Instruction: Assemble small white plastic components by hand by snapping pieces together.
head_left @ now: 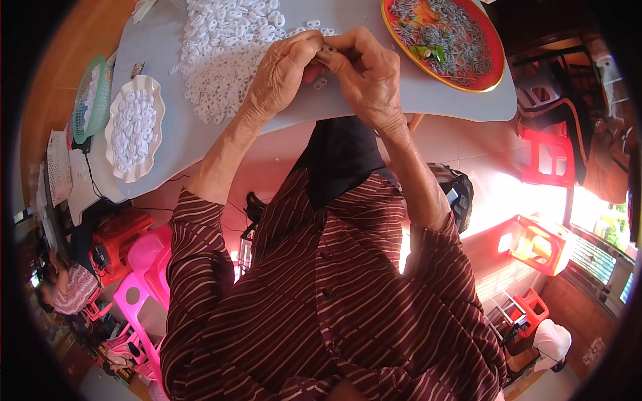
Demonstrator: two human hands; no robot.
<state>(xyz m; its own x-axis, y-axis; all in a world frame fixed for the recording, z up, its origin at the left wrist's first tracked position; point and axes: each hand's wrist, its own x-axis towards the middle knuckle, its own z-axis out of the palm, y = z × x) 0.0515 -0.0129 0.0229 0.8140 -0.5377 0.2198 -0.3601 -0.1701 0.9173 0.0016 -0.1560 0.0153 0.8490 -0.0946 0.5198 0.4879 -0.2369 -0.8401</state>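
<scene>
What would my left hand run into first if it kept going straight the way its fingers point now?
Probably the right hand: the left hand points its fingertips at it, both pinching a small white plastic piece; depth is unclear.

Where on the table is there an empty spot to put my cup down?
Bare table shows between the white scalloped dish and the left hand, near the front edge. Another bare strip lies below the red tray, beside the right hand. The pile of white rings crowds the middle.
</scene>
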